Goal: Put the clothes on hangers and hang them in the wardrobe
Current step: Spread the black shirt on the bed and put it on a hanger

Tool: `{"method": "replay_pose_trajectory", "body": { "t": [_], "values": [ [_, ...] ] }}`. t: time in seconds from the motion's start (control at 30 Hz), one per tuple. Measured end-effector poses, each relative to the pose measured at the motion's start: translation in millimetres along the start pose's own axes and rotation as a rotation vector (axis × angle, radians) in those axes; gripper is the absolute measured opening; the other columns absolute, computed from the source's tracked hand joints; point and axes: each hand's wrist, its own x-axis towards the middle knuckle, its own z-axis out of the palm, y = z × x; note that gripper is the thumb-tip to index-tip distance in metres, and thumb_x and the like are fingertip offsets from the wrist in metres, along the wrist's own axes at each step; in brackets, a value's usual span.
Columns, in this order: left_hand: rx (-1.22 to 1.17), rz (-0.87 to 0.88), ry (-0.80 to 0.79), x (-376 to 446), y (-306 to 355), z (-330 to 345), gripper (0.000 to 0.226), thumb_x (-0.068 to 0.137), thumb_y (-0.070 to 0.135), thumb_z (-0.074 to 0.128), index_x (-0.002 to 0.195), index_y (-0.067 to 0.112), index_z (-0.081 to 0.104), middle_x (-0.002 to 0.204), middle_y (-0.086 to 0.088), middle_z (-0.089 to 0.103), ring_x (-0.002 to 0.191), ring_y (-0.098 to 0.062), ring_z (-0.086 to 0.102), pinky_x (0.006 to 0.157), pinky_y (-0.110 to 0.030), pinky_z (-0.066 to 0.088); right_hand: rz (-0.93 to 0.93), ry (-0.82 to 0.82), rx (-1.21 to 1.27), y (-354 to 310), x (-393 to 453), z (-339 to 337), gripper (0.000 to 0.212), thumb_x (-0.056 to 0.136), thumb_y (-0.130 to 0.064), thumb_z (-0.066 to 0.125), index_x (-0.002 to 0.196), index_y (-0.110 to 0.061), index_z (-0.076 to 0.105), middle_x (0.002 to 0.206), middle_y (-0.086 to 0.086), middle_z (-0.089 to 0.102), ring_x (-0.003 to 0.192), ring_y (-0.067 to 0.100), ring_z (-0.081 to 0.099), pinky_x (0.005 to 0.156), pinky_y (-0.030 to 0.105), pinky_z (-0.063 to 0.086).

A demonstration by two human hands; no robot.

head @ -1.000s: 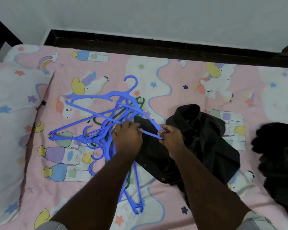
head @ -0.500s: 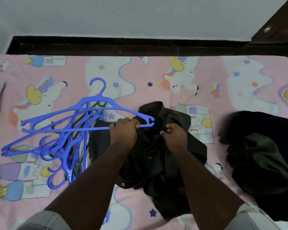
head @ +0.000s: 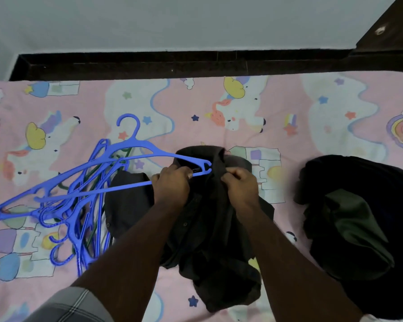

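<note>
Partly hidden under both hands point(head: 171, 182) point(head: 240, 182), the blue hanger point(head: 135, 147) enters the dark shirt point(head: 209, 228).

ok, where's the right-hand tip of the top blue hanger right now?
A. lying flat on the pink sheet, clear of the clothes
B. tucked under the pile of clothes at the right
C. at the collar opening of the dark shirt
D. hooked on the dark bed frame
C: the blue hanger has its right tip at the collar of the dark shirt, with the left hand gripping its lower bar and the right hand pinching the collar fabric.
</note>
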Motion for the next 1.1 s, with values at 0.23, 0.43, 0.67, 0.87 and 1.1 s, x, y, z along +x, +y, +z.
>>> {"method": "replay_pose_trajectory", "body": {
  "t": [0.23, 0.43, 0.67, 0.87, 1.1],
  "values": [
    [-0.081, 0.092, -0.025, 11.9, 29.7, 4.3, 0.022, 0.089, 0.012, 0.050, 0.095, 0.022, 0.068, 0.086, 0.004, 0.053, 0.096, -0.027, 0.055, 0.088, -0.041, 0.037, -0.165, -0.053, -0.114, -6.9, 16.2, -29.9, 0.010, 0.091, -0.021, 0.069, 0.093, -0.022, 0.079, 0.088, -0.012, 0.075, 0.086, 0.005, 0.067, 0.089, 0.033, 0.054],
    [-0.099, 0.157, -0.071, 16.8, 30.7, 20.1, 0.025, 0.095, 0.019, 0.049, 0.106, 0.024, 0.072, 0.099, 0.002, 0.064, 0.101, -0.023, 0.056, 0.092, -0.041, 0.036, -0.326, -0.001, -0.407, -43.3, 56.2, -27.1, 0.026, 0.093, -0.024, 0.066, 0.118, -0.018, 0.072, 0.116, -0.003, 0.072, 0.107, 0.015, 0.064, 0.091, 0.018, 0.040],
    [-0.134, 0.238, -0.007, 28.9, 20.8, 21.1, 0.020, 0.095, 0.022, 0.055, 0.106, 0.024, 0.072, 0.099, 0.002, 0.071, 0.095, -0.024, 0.061, 0.085, -0.038, 0.045, -0.355, -0.447, -0.792, -47.0, 82.0, 0.1, 0.031, 0.088, -0.016, 0.070, 0.118, -0.020, 0.068, 0.123, 0.001, 0.066, 0.112, 0.022, 0.060, 0.093, 0.030, 0.045],
    [-0.134, 0.155, 0.276, 35.8, -3.4, -3.1, 0.015, 0.089, 0.020, 0.061, 0.100, 0.017, 0.070, 0.099, -0.006, 0.069, 0.094, -0.034, 0.062, 0.076, -0.045, 0.050, -0.325, -0.337, -0.709, -34.1, 77.9, 8.1, 0.025, 0.084, -0.009, 0.071, 0.107, -0.020, 0.071, 0.107, -0.002, 0.069, 0.095, 0.017, 0.060, 0.083, 0.029, 0.046],
    [-0.055, -0.123, 0.180, 73.8, -80.8, -43.3, 0.026, 0.104, 0.029, 0.046, 0.123, 0.018, 0.059, 0.103, -0.012, 0.070, 0.104, -0.038, 0.062, 0.097, -0.047, 0.037, -0.295, -0.331, -0.630, -40.4, 72.4, -1.5, 0.024, 0.085, -0.002, 0.071, 0.105, -0.016, 0.073, 0.094, -0.006, 0.065, 0.091, 0.013, 0.059, 0.081, 0.023, 0.041]
  ]
}}
